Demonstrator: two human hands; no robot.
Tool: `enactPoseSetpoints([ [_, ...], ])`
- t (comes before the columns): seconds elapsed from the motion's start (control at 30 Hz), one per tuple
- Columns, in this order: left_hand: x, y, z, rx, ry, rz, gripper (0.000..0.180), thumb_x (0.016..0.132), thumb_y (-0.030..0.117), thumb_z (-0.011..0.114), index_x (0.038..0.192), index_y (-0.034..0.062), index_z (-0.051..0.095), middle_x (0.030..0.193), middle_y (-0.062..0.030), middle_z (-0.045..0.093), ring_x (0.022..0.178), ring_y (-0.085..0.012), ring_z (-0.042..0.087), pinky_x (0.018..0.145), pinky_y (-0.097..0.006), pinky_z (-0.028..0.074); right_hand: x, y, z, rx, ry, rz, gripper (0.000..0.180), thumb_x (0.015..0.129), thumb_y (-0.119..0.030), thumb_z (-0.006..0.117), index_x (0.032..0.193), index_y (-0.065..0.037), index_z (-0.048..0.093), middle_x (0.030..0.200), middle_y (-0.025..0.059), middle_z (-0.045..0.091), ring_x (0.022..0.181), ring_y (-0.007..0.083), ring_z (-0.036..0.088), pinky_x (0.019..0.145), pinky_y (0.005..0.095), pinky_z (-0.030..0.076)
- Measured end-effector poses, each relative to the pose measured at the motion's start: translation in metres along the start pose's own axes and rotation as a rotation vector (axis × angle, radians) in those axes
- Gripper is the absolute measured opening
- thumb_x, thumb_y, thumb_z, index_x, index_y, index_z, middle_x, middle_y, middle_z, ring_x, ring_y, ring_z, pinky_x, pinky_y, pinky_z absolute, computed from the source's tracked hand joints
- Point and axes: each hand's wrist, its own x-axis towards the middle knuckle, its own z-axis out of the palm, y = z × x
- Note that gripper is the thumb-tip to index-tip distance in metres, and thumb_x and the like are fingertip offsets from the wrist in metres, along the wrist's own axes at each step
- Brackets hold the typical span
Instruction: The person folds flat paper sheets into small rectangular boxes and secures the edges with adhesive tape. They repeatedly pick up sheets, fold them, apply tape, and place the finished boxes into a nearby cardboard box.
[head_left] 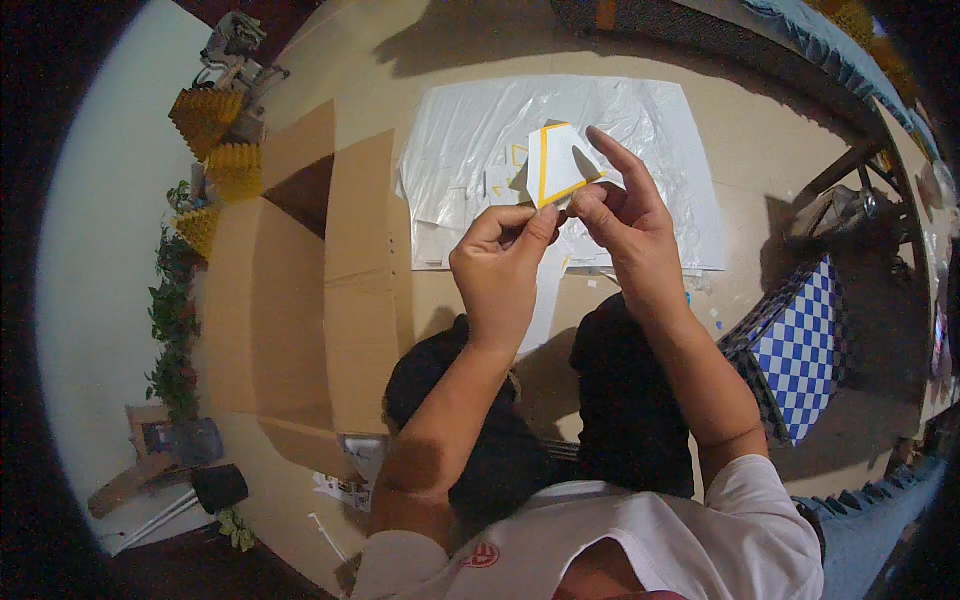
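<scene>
Between my hands, above a plastic-covered white sheet, is a piece of white paper (562,160) with yellow strips along its left and lower edges. It is tilted and looks folded or cut to an angular shape. The thumb and fingers of my left hand (505,245) pinch its lower corner. My right hand (635,215) grips the lower right edge between thumb and curled fingers, its index finger raised beside the paper. Behind it, small white pieces with yellow outlines (499,180) lie on the sheet (660,120). A white paper strip (543,305) hangs or lies below my hands.
An open cardboard box (290,310) stands on my left, with a plant (172,310) and yellow foam-like pieces (205,118) beyond it. To my right are a blue-and-white checkered bag (800,350) and a table-like frame (915,250). Small scraps lie on the floor.
</scene>
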Motion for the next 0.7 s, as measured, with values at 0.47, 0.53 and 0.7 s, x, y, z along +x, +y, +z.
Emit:
enactPoseSetpoints([
  [0.47, -0.013, 0.009, -0.012, 0.302, -0.012, 0.44, 0.009, 0.082, 0.007, 0.073, 0.083, 0.0009, 0.067, 0.075, -0.0057, 0.068, 0.065, -0.0074, 0.059, 0.059, -0.023, 0.048, -0.013, -0.002, 0.017, -0.018, 0.081, 0.006, 0.053, 0.087, -0.011, 0.067, 0.135, -0.004, 0.043, 0.085, 0.0033, 0.062, 0.081, 0.0081, 0.058, 0.076, 0.0231, 0.046],
  [0.53, -0.013, 0.009, -0.009, 0.289, -0.001, 0.449, 0.009, 0.082, 0.007, 0.073, 0.083, 0.0005, 0.067, 0.075, -0.0049, 0.068, 0.064, -0.007, 0.058, 0.058, -0.023, 0.047, -0.013, 0.001, 0.016, -0.018, 0.081, 0.005, 0.054, 0.087, -0.01, 0.067, 0.135, -0.004, 0.043, 0.085, 0.0031, 0.061, 0.081, 0.0079, 0.057, 0.076, 0.0231, 0.045],
  [0.7, -0.014, 0.004, -0.009, 0.238, 0.024, 0.322, 0.011, 0.083, 0.009, 0.072, 0.086, -0.0005, 0.068, 0.075, -0.003, 0.066, 0.061, -0.0064, 0.055, 0.054, -0.022, 0.045, -0.014, 0.005, 0.018, 0.031, 0.052, -0.024, 0.056, 0.087, -0.009, 0.066, 0.138, -0.005, 0.042, 0.087, 0.004, 0.061, 0.08, 0.008, 0.056, 0.078, 0.0237, 0.045],
])
